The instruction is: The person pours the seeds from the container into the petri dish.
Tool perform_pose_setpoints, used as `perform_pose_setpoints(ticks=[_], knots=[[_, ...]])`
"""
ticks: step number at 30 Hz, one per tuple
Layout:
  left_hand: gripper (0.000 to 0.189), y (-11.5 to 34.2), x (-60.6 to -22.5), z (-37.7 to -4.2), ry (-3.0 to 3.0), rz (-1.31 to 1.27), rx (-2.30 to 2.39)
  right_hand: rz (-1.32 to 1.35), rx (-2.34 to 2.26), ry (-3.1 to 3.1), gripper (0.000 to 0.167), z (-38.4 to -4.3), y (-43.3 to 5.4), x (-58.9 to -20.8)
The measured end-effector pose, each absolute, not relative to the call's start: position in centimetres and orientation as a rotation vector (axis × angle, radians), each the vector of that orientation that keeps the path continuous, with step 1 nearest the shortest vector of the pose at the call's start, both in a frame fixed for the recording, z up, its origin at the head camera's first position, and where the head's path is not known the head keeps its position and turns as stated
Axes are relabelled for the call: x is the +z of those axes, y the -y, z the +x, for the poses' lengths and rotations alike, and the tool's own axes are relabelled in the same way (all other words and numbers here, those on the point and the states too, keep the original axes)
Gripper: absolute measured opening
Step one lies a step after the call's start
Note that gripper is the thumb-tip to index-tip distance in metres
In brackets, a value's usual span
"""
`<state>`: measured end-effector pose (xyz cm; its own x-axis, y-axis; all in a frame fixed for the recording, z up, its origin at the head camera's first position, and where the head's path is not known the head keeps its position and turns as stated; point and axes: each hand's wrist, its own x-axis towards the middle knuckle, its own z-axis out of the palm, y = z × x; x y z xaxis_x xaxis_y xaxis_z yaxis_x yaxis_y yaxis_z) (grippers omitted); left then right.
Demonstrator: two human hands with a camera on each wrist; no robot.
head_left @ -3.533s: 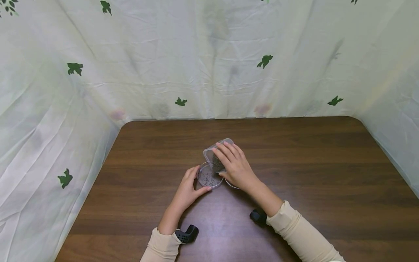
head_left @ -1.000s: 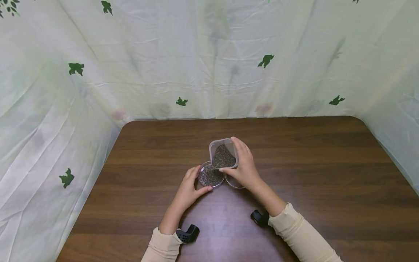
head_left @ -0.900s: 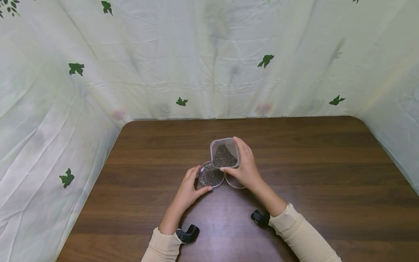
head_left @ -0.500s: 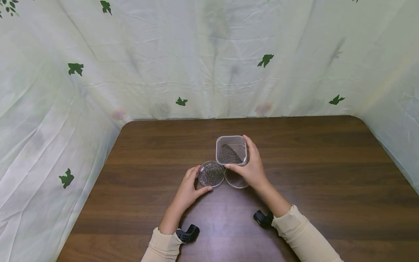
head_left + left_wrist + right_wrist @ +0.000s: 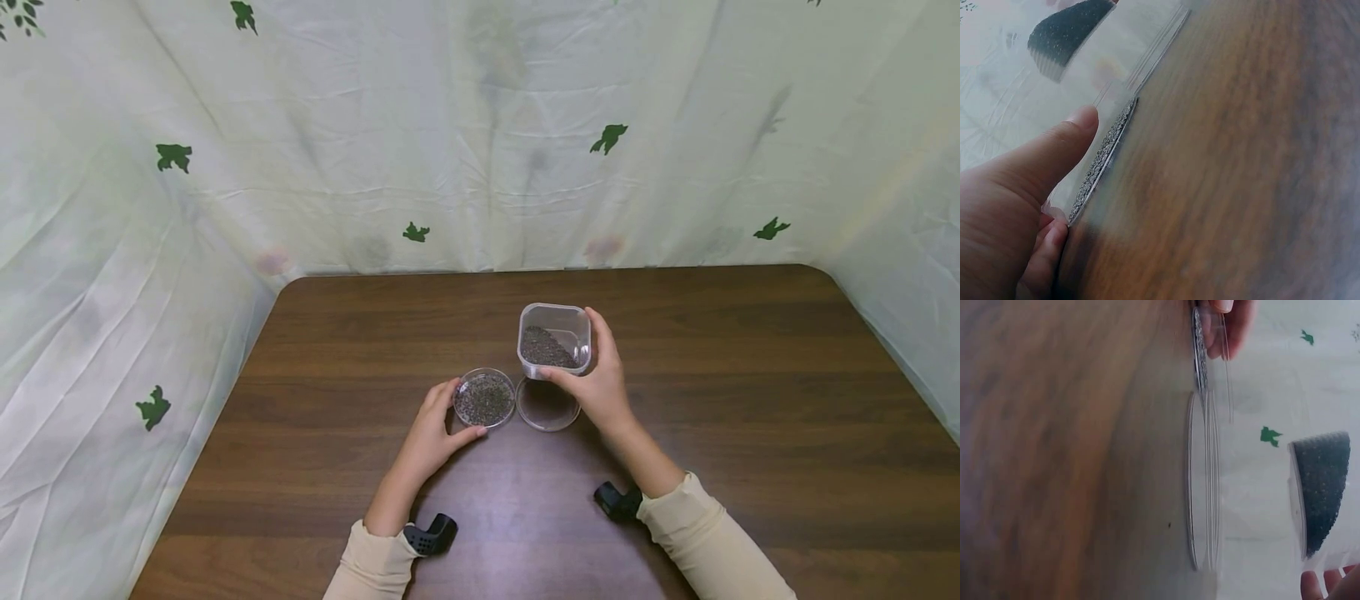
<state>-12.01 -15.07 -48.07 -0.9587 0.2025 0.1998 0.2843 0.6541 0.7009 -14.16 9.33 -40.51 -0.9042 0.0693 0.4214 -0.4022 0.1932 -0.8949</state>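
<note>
Fingers of the right hand grasp a clear square container, thumb at the near wall. The container is held above the table, dark granules heaped toward its left side. Fingers and thumb of the left hand grip a round clear dish, which rests on the table and holds more granules. A clear disc, dish or lid being hard to tell, lies directly to its right. White cloth hangs behind.

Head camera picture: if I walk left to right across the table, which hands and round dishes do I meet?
Left hand → dish with dark grains → other round dish → right hand.
</note>
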Motion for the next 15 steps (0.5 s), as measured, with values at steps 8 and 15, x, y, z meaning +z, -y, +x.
perform_pose_setpoints(ticks=[8,15], knots=[[0.083,15.0,-48.1,-12.1,2.755,-0.415,-1.201,0.26,1.783,2.098,0.09,-14.2,-10.6,-40.9],[0.083,15.1,-48.2,-12.1,2.756,-0.415,-1.195,0.231,1.747,2.118,0.089,-14.2,-11.8,-41.3]])
